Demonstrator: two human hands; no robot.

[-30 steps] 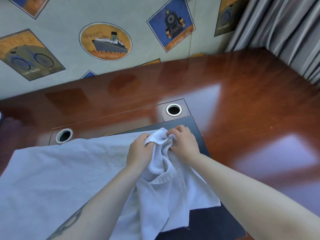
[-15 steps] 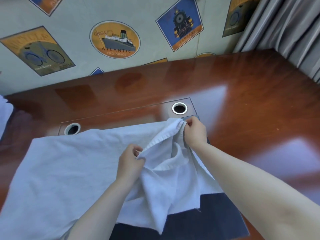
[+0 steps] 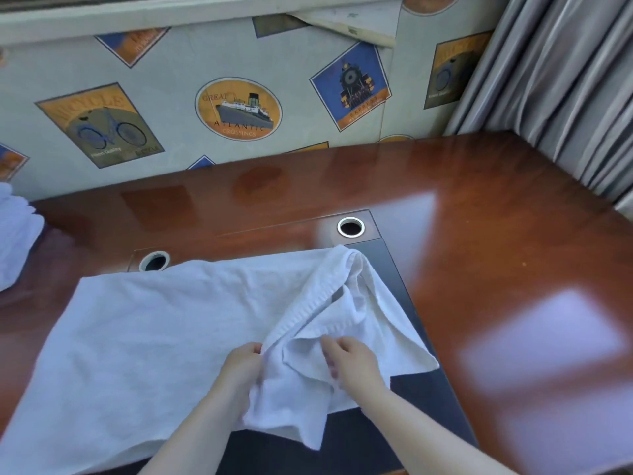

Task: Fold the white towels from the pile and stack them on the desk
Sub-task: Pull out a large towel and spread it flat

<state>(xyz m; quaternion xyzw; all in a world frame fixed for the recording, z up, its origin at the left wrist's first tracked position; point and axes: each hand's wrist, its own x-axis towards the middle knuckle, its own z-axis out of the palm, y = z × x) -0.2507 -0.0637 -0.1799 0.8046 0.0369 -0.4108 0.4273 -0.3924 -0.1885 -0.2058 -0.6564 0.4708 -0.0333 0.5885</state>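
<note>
the towel [image 3: 147, 337] is white terry cloth with a fine nap and a ribbed band along its hem. it lies on the desk [image 3: 496, 234], spread flat over the left and centre, its long axis running left to right. the left portion is smooth and roughly rectangular. the right end is bunched and folded back on itself, forming a raised ridge that runs from a peak near the right grommet [image 3: 350, 227] down toward the hands. one free corner points right, over the dark pad [image 3: 394, 269]; another flap hangs toward the near edge.

the left hand [image 3: 239, 368] pinches the ribbed hem between thumb and curled fingers. the right hand [image 3: 352, 365] lies on the bunched cloth with fingers curled into it; its outline is blurred, so whether it grasps the cloth cannot be told.

the desk is glossy red-brown wood with bright reflections. the pad is matt, dark and rectangular, inset in the top. a second round metal-rimmed grommet [image 3: 154, 261] sits just beyond the towel's far edge. more white cloth [image 3: 15, 241] lies crumpled at the left edge. grey pleated curtains [image 3: 565, 90] hang at right.
</note>
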